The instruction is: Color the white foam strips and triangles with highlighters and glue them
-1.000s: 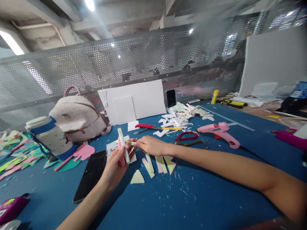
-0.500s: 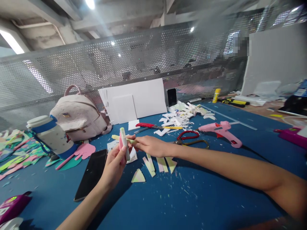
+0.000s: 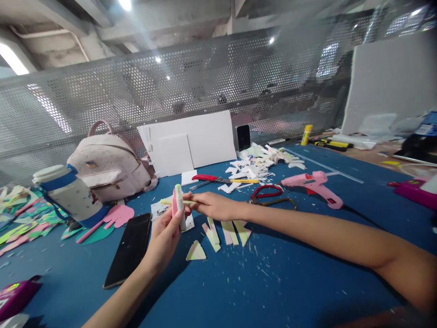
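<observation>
My left hand (image 3: 166,232) is closed around a small upright foam piece (image 3: 180,207), pink on one side, white along its edge and pale green at the top. My right hand (image 3: 215,206), fingers pinched, grips a thin pale-yellow strip (image 3: 166,202) that runs behind the foam piece. Whether the strip touches the foam cannot be made out. Under the hands lies a speckled white sheet (image 3: 159,208). Several pale green and pink foam offcuts (image 3: 228,233) lie just below my right wrist, with a triangular offcut (image 3: 196,251) nearer to me.
A black phone (image 3: 128,250) lies left of my left forearm; behind it stand a bottle (image 3: 73,193) and a backpack (image 3: 111,166). Beyond my right arm are red-handled scissors (image 3: 268,191), a pink glue gun (image 3: 316,186), a yellow-handled cutter (image 3: 245,181) and white scraps (image 3: 261,161).
The foam piece in my left hand stands a little more upright. Both hands keep their holds, and the whole view has shifted slightly.
</observation>
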`<state>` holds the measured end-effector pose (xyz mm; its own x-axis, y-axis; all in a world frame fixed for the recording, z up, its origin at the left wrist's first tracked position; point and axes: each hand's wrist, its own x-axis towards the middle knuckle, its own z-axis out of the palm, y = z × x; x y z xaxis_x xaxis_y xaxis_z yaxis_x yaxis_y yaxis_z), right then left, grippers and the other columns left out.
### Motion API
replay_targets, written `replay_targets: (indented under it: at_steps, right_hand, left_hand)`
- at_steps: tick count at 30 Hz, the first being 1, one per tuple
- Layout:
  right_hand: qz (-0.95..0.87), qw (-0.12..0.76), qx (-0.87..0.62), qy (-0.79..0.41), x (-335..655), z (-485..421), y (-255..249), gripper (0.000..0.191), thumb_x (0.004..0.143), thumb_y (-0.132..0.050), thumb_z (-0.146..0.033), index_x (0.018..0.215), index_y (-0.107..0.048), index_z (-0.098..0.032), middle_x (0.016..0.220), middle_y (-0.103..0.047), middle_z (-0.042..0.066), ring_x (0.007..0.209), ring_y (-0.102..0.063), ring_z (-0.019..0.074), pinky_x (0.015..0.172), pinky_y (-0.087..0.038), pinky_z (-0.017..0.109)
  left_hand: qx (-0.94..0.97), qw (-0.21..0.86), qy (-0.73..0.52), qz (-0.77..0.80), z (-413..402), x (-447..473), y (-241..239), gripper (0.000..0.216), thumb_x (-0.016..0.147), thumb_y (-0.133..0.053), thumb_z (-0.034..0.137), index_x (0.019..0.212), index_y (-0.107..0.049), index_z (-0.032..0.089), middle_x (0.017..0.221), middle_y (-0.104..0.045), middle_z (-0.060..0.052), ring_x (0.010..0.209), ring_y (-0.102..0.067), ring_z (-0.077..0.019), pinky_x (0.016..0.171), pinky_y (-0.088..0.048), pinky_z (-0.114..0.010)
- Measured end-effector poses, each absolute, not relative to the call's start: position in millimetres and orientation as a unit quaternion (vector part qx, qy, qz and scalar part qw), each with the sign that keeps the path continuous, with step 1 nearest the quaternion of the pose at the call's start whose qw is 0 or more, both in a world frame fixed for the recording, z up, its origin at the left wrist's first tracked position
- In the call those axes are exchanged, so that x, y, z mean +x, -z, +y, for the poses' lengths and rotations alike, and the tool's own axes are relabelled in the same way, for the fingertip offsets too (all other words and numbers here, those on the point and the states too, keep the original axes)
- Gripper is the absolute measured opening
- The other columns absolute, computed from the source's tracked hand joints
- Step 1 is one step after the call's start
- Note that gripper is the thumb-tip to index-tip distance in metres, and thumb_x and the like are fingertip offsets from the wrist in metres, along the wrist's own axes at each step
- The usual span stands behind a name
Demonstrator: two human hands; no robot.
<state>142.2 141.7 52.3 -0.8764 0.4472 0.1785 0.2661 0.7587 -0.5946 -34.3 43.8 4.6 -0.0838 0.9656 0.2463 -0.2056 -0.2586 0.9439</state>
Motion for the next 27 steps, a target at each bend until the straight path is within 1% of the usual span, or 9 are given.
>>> replay_targets:
  at_steps: [5,10,13,16,19,21,23,25,27]
  right_hand:
    - [-0.940,0.137,-0.207,-0.232,144,138,-52,0.026,0.107,-0.054,-0.038,0.110,-0.067,-0.016,0.100,-0.069,0.004,0.088,-0.067,0.0177,0.084,-0.057,0.038]
    - [-0.945,0.138,-0.241,-0.173,145,134,-54,0.028,0.107,-0.053,-0.040,0.110,-0.066,-0.016,0.090,-0.066,0.002,0.077,-0.063,0.0157,0.075,-0.054,0.035]
    - [-0.943,0.149,-0.250,-0.160,145,131,-56,0.030,0.108,-0.046,-0.039,0.114,-0.065,-0.016,0.085,-0.064,0.001,0.068,-0.056,0.0149,0.066,-0.046,0.030]
    - [-0.939,0.164,-0.257,-0.158,144,129,-55,0.032,0.108,-0.041,-0.037,0.119,-0.065,-0.018,0.079,-0.065,0.003,0.063,-0.050,0.0156,0.058,-0.031,0.030]
    - [-0.936,0.174,-0.262,-0.161,144,128,-53,0.034,0.109,-0.038,-0.038,0.123,-0.063,-0.020,0.081,-0.067,0.005,0.063,-0.049,0.0167,0.058,-0.026,0.032]
    - [-0.936,0.170,-0.260,-0.166,143,128,-52,0.032,0.108,-0.041,-0.039,0.123,-0.062,-0.020,0.081,-0.066,0.004,0.064,-0.050,0.0167,0.058,-0.027,0.031]
    - [-0.938,0.157,-0.254,-0.179,145,130,-54,0.032,0.104,-0.051,-0.043,0.123,-0.060,-0.018,0.079,-0.063,0.001,0.063,-0.050,0.0154,0.058,-0.033,0.029]
    - [-0.937,0.146,-0.248,-0.198,147,133,-55,0.037,0.102,-0.057,-0.046,0.123,-0.058,-0.016,0.079,-0.061,-0.001,0.061,-0.051,0.0135,0.059,-0.041,0.028]
    - [-0.932,0.149,-0.246,-0.218,150,140,-56,0.037,0.103,-0.056,-0.047,0.123,-0.058,-0.016,0.084,-0.061,-0.001,0.063,-0.054,0.0126,0.062,-0.048,0.029]
  left_hand:
    - [0.472,0.486,-0.627,0.384,40,-30,-11,0.028,0.089,-0.077,0.044,0.102,-0.076,0.019,0.125,-0.070,-0.009,0.117,-0.065,-0.0209,0.107,-0.050,-0.034]
    - [0.471,0.478,-0.647,0.362,39,-29,-16,0.024,0.093,-0.073,0.043,0.085,-0.074,0.021,0.132,-0.068,-0.007,0.125,-0.063,-0.0224,0.109,-0.050,-0.035]
    - [0.474,0.472,-0.652,0.357,39,-29,-17,0.027,0.094,-0.072,0.043,0.080,-0.072,0.021,0.129,-0.070,-0.008,0.127,-0.062,-0.0230,0.110,-0.050,-0.035]
    - [0.476,0.467,-0.650,0.363,39,-28,-19,0.024,0.092,-0.074,0.045,0.089,-0.074,0.021,0.128,-0.070,-0.009,0.130,-0.060,-0.0237,0.110,-0.050,-0.035]
    - [0.477,0.459,-0.651,0.372,39,-28,-21,0.025,0.090,-0.076,0.046,0.092,-0.074,0.021,0.128,-0.069,-0.009,0.130,-0.059,-0.0236,0.107,-0.052,-0.033]
    - [0.473,0.449,-0.656,0.379,39,-30,-21,0.027,0.088,-0.078,0.047,0.092,-0.074,0.020,0.126,-0.069,-0.008,0.127,-0.060,-0.0233,0.104,-0.053,-0.032]
    - [0.464,0.432,-0.669,0.388,41,-35,-20,0.029,0.088,-0.078,0.047,0.095,-0.073,0.019,0.123,-0.069,-0.008,0.121,-0.063,-0.0220,0.100,-0.054,-0.033]
    - [0.453,0.403,-0.689,0.398,44,-42,-18,0.032,0.090,-0.076,0.046,0.102,-0.071,0.018,0.116,-0.069,-0.007,0.110,-0.065,-0.0201,0.094,-0.056,-0.034]
    - [0.443,0.372,-0.704,0.412,47,-49,-16,0.032,0.095,-0.071,0.045,0.108,-0.068,0.016,0.105,-0.068,-0.004,0.095,-0.067,-0.0174,0.083,-0.057,-0.034]
